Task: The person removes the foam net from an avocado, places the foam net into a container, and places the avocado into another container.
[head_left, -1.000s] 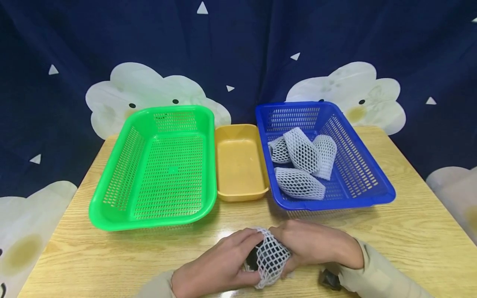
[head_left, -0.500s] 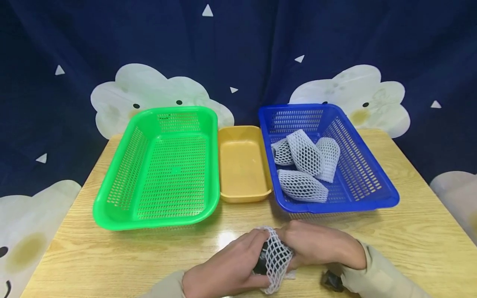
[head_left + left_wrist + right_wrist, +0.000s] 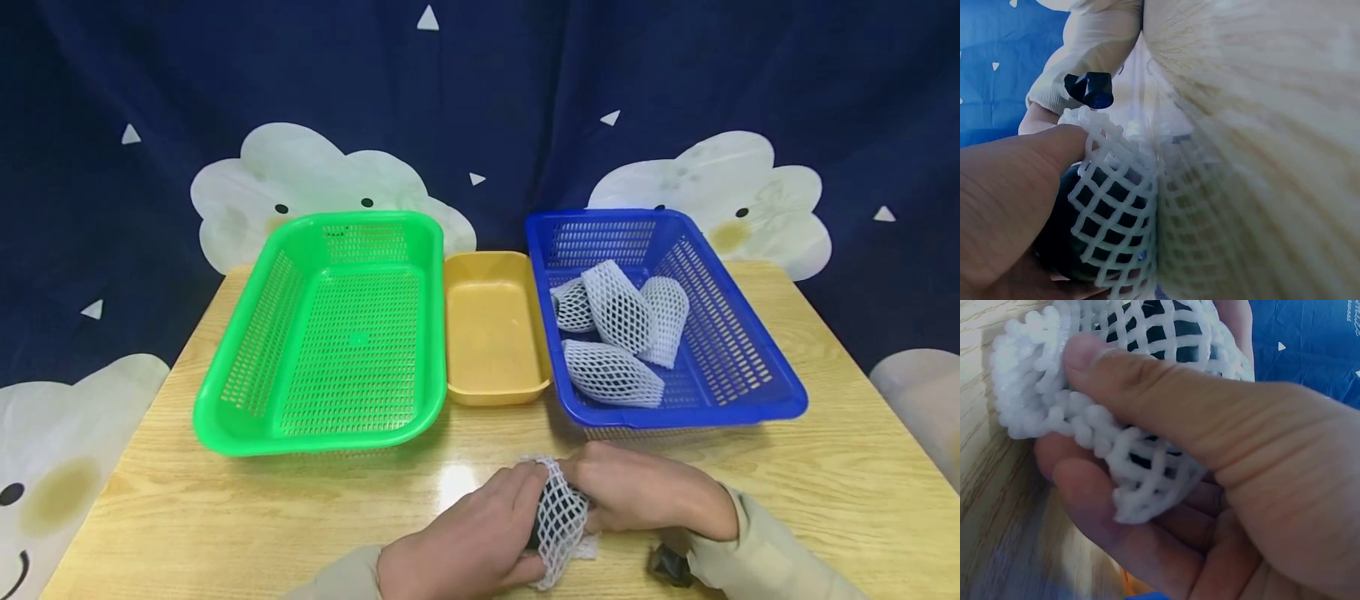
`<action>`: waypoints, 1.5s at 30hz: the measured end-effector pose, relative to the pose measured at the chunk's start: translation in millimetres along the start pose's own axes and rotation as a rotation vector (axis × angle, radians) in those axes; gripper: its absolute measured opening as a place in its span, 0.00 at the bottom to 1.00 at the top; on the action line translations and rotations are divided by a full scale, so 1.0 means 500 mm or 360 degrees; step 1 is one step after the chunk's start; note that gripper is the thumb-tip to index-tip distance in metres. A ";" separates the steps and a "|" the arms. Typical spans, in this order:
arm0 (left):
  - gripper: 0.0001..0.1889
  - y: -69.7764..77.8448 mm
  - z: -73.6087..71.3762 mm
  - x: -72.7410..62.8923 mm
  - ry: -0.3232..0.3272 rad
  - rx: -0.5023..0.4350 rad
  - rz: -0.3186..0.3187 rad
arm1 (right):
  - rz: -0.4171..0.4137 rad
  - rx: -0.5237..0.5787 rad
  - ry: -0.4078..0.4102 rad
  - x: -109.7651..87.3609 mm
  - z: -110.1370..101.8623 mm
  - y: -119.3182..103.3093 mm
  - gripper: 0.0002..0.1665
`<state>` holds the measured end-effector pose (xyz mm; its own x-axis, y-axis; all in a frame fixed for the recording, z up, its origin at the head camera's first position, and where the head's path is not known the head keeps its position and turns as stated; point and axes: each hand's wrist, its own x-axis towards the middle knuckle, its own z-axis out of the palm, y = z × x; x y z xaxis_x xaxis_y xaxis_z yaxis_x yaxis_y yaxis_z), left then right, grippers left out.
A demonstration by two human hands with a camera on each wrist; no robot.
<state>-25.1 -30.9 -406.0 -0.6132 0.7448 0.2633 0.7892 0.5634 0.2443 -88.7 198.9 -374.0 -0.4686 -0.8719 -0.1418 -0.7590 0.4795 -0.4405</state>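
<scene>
A white foam net sleeve [image 3: 560, 518] is stretched over a dark, rounded object [image 3: 1059, 240] close to the table's front. My left hand [image 3: 472, 533] grips the object from the left, its thumb along the net's edge in the left wrist view. From the right, my right hand [image 3: 648, 492] pinches the gathered end of the net, thumb on top and fingers curled beneath in the right wrist view. Dark surface shows through the mesh; the rest of the object is hidden by the hands, so I cannot tell its kind.
A green basket [image 3: 208, 408] stands at left, a yellow tray [image 3: 487, 333] in the middle and a blue basket [image 3: 757, 350] at right. Several net-wrapped pieces [image 3: 611, 373] lie in the blue one. A small black block [image 3: 670, 567] sits by the right cuff.
My left hand has edged right, toward the right hand, and less of the dark object shows beside the net. The right hand keeps its pinch. The head view has shifted slightly.
</scene>
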 end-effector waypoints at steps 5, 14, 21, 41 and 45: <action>0.40 0.000 0.002 0.005 0.0044 -0.0050 -0.0016 | 0.0001 0.0015 0.0011 -0.003 0.002 0.003 0.11; 0.40 -0.005 -0.005 0.009 0.0037 0.0062 -0.0001 | -0.0014 -0.0003 0.0036 -0.003 -0.006 0.007 0.10; 0.37 -0.010 -0.013 0.004 -0.0004 -0.0009 -0.0028 | 0.0003 -0.0020 0.0018 0.001 -0.007 0.005 0.15; 0.32 -0.011 -0.014 -0.007 0.0040 0.0000 -0.0046 | -0.0044 0.0155 -0.0044 0.000 0.012 0.019 0.12; 0.30 -0.011 -0.012 -0.006 0.0041 0.0013 -0.0047 | -0.0073 0.0136 -0.0035 0.001 0.017 0.020 0.15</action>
<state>-27.9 -38.3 -402.3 -0.6370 0.7183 0.2800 0.7708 0.5882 0.2446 -92.6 202.5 -385.8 -0.4237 -0.8951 -0.1387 -0.7376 0.4298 -0.5207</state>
